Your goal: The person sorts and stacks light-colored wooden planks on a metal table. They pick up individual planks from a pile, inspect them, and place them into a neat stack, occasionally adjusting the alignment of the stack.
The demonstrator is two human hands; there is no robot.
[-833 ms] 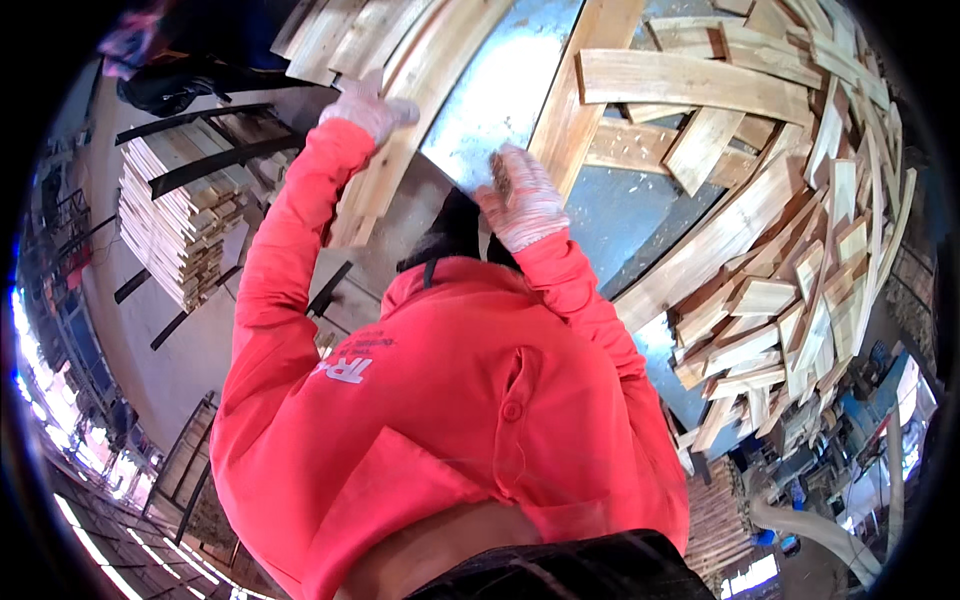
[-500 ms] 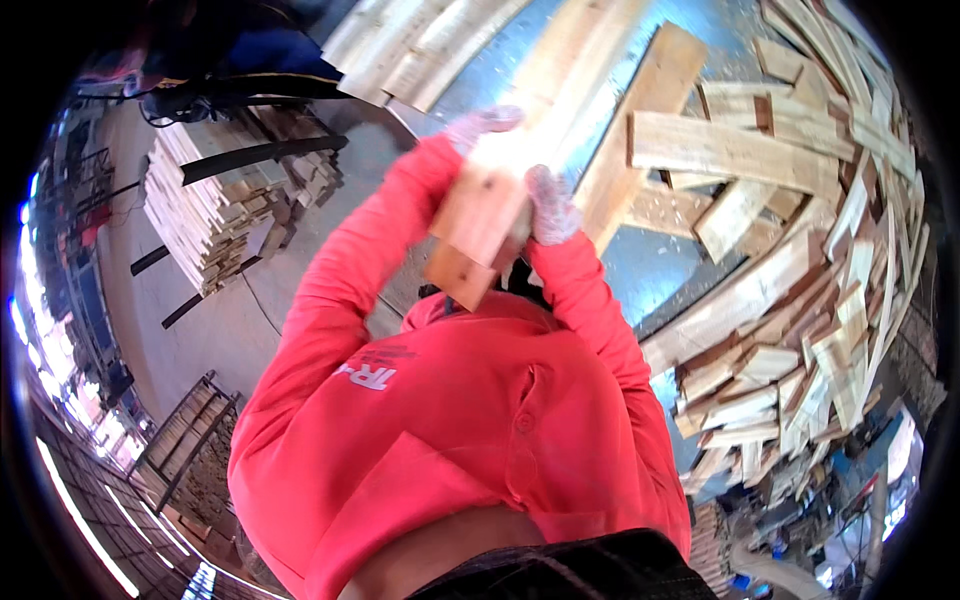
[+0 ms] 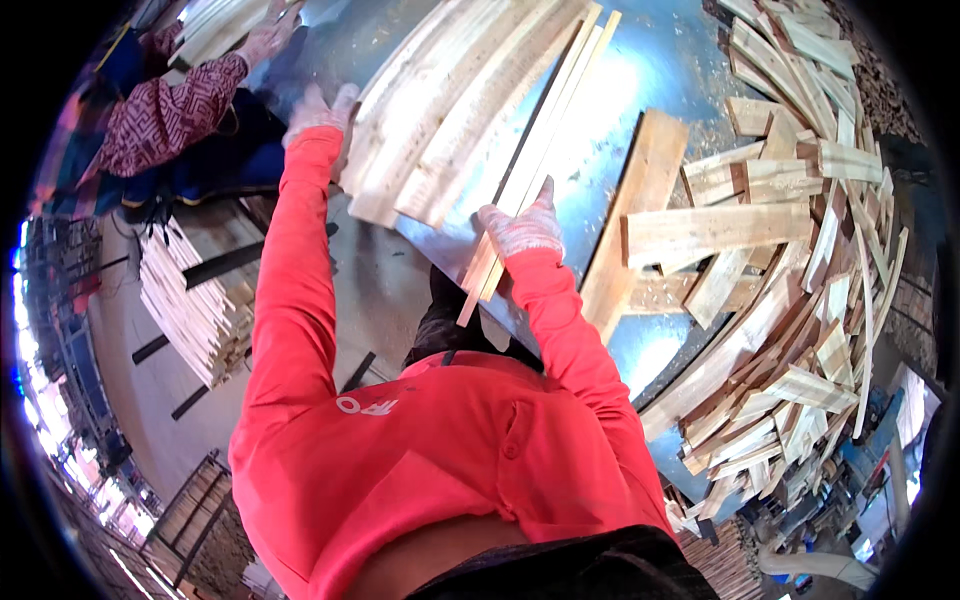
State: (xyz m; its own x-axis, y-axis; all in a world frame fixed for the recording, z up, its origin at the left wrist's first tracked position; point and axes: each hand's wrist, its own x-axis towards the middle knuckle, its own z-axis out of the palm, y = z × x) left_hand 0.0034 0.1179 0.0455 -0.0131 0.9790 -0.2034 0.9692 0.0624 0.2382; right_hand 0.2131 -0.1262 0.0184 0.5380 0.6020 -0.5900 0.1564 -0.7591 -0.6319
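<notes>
The left hand, gloved, lies flat with fingers spread against the left edge of a bundle of boards on a metal table. The right hand, also gloved, is closed on the near end of two or three thin slats; its palm side is hidden, so the exact count in its grip is unclear. Boards and slats all run with their long axis from near left to far right, near ends jutting over the table's edge. The bundle's boards are packed too tight to count.

To the right, one broad plank lies alone, pointing much the same way. Beyond it a loose heap of offcuts curves along the right side, too many to count.

At far left another person's patterned sleeve and hand reach more boards, cut off by the rim. Below left, one stack of slats stands on the floor.
</notes>
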